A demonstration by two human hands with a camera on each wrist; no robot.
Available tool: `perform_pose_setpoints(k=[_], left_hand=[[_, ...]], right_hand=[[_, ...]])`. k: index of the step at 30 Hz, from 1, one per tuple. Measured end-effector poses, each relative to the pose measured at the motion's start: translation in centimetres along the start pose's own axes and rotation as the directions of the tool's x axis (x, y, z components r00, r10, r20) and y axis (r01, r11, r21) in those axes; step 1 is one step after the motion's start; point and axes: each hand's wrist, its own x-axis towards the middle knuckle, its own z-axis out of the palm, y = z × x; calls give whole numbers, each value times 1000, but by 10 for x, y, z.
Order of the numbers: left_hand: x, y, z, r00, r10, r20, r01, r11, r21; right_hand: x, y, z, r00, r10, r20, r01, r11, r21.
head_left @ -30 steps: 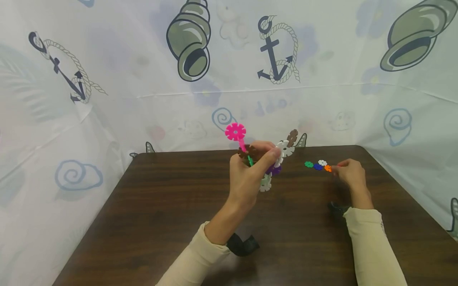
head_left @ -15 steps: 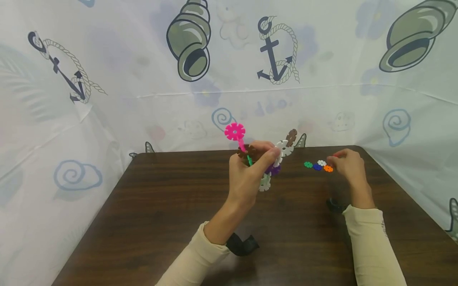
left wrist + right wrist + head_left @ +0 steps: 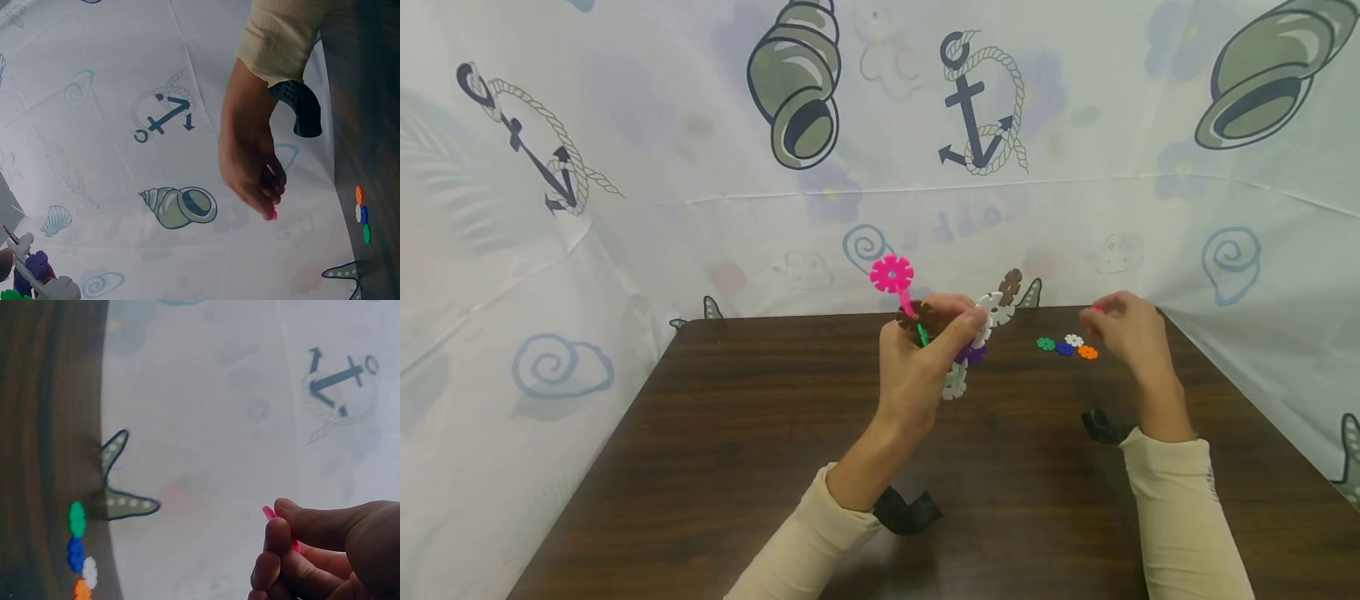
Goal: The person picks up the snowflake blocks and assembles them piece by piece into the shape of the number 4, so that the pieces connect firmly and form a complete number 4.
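My left hand (image 3: 917, 367) grips a chain of joined snowflake discs above the table. A pink disc (image 3: 892, 273) tops its left end, with brown and green pieces below. To the right of the fingers show a white disc (image 3: 996, 310), a brown disc (image 3: 1011, 286) and a purple disc (image 3: 976, 355); the part inside the palm is hidden. Between thumb and forefinger my right hand (image 3: 1131, 337) pinches a small pink snowflake disc (image 3: 270, 512), mostly covered by the fingers. That hand is raised over the table's far right, apart from the chain.
On the dark wooden table (image 3: 760, 450) lie a green disc (image 3: 1045, 343), a blue disc (image 3: 1064, 349), a white disc (image 3: 1073, 340) and an orange disc (image 3: 1087, 352), close together left of the right hand. A printed cloth (image 3: 700, 167) hangs behind the table.
My right hand has lifted off the tabletop beside the orange disc, carrying the pink disc up. The left hand and its chain have hardly moved.
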Motion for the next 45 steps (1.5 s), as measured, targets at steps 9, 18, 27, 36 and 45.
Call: perform_pose_setpoints(k=[9,18,27,36,45], left_hand=[[0,-1,0,1000,-1,4,1,1000,0],[-1,-2,0,1000,-1,12,0,1000,13],[-2,-2,1,1000,-3,6,3,1000,4],[-2,-4,2,999,5,41,-4,1000,-14],[-3,-5,1,997,-29,67,25,998,63]], right_hand=[[-13,-24,-11,998,-58,-9,58,997,52],[-30,-44,-18,993,-110,-34,111,993,49],[-55,-70,-26,987,-141,-82,147,986,74],[-80,-89,-37,966,-189,-175,206,975,83],[-104,-106,-38,931,-263,-253,299,947,115]])
